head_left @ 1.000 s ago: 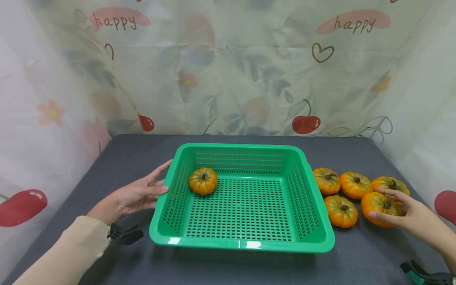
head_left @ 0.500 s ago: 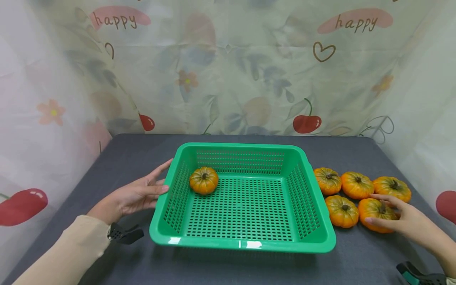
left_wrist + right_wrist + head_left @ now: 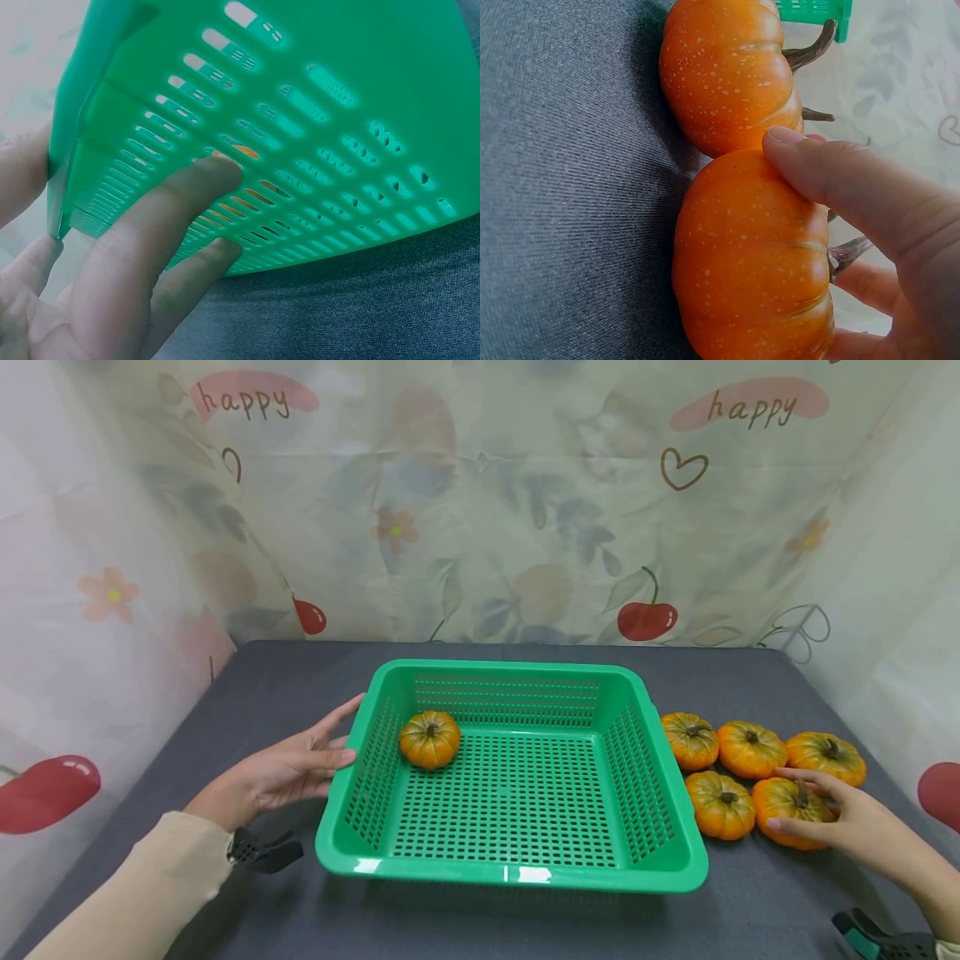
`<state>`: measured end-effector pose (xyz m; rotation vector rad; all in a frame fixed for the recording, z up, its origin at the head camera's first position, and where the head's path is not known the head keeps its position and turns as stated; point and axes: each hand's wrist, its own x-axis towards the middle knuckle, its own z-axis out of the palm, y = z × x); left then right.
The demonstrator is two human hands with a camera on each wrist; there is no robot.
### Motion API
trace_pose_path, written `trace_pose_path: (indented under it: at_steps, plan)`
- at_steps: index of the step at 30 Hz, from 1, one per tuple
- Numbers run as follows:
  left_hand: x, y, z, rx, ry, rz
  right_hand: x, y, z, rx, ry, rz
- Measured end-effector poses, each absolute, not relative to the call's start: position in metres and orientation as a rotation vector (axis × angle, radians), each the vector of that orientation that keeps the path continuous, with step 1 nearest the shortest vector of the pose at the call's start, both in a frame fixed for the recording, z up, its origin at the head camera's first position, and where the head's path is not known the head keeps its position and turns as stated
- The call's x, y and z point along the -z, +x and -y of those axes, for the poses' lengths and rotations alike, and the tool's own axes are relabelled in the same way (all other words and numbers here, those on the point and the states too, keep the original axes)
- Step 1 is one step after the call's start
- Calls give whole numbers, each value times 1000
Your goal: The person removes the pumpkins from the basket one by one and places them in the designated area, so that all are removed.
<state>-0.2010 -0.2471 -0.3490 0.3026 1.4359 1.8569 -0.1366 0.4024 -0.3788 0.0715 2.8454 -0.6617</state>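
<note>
My left hand [image 3: 296, 772] holds the left rim of a green plastic basket [image 3: 510, 878]. In the left wrist view, fingertips [image 3: 221, 174] touch the slotted outer wall under the rim. One small orange pumpkin [image 3: 430, 740] sits inside, towards the back left. At the right, my right hand [image 3: 847, 810] grips another small pumpkin [image 3: 791, 806], thumb on its near side and fingers on the far side. This pumpkin rests on the table and touches its neighbour [image 3: 727, 75] in the right wrist view. Its stem shows between thumb and fingers.
Several pumpkins stand in two rows right of the basket, including a back-left one [image 3: 688, 741], a back-middle one [image 3: 752, 749] and a back-right one [image 3: 827, 757]. Dark cloth covers the table [image 3: 480, 927]. Printed curtains [image 3: 480, 527] enclose the back and sides.
My right hand has moved left and slightly down with its pumpkin, which now sits beside the front-row pumpkin. The left hand and basket have stayed in place.
</note>
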Motion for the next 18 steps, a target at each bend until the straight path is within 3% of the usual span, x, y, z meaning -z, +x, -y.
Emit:
trace_pose_path:
  at_steps: [18]
  plan:
    - [349, -201, 247, -1857, 304, -1441, 374, -136, -399, 649, 50, -2862]
